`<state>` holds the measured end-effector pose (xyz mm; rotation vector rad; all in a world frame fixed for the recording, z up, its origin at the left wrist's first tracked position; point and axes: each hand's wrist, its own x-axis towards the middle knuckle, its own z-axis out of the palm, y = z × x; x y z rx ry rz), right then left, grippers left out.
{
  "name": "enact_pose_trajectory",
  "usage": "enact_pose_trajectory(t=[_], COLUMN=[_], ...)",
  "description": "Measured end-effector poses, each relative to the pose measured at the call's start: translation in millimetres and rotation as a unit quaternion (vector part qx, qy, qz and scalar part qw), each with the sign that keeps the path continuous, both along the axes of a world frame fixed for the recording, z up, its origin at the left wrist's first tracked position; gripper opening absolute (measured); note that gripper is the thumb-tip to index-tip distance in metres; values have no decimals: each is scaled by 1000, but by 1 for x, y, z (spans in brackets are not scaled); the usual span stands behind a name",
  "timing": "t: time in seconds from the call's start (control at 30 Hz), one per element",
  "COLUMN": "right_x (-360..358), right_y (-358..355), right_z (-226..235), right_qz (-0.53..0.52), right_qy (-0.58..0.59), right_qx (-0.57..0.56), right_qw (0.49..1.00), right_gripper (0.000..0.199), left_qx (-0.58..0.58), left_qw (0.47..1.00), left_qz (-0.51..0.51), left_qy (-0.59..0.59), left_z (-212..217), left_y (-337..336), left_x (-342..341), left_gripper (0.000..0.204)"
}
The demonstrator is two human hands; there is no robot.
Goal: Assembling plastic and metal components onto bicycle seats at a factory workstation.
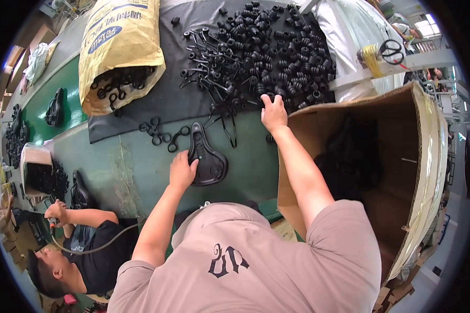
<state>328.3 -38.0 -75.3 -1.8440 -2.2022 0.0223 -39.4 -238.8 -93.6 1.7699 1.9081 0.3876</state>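
A black bicycle saddle [214, 166] lies underside up on the green tabletop, its narrow nose pointing away from me. My left hand [183, 170] grips its left edge, the thumb over the saddle. Farther right, my right hand [274, 112] reaches the near edge of a heap of black ribbed, coil-like parts [297, 57]. Its fingers are bent inward, and whatever sits between them is hard to make out. Beside that heap lie black metal rods with round ends [209, 68]. Left of the saddle nose are several black double-ring pieces [154, 130].
A yellow paper sack [120, 47] holds more ring pieces. A large open cardboard box [391, 151] with dark contents stands close at my right. Scissors [391, 52] hang beyond it. At left, a co-worker [83, 250] holds a tool with a hose, near another saddle [81, 190].
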Motion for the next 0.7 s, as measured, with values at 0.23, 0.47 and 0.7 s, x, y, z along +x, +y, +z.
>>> enact_pose_trajectory(t=[0.23,0.47,0.7], right_x=[7,-30,-127], right_y=[-135,-139,-161], right_z=[-56,-29,34], right_qz=[-142,-7,4], right_qy=[-147,352,684], right_qx=[-271,-285,-487], right_qw=[941,891,543], right_gripper=[48,47,36], left_qx=[134,18,-44], left_qw=[991,974,900], left_qz=[-21,-69,117], left_qy=[-21,-215,-418], left_z=[33,62,40], left_y=[-41,-52,-30], left_x=[-5,16,56], left_gripper=[38,43,51])
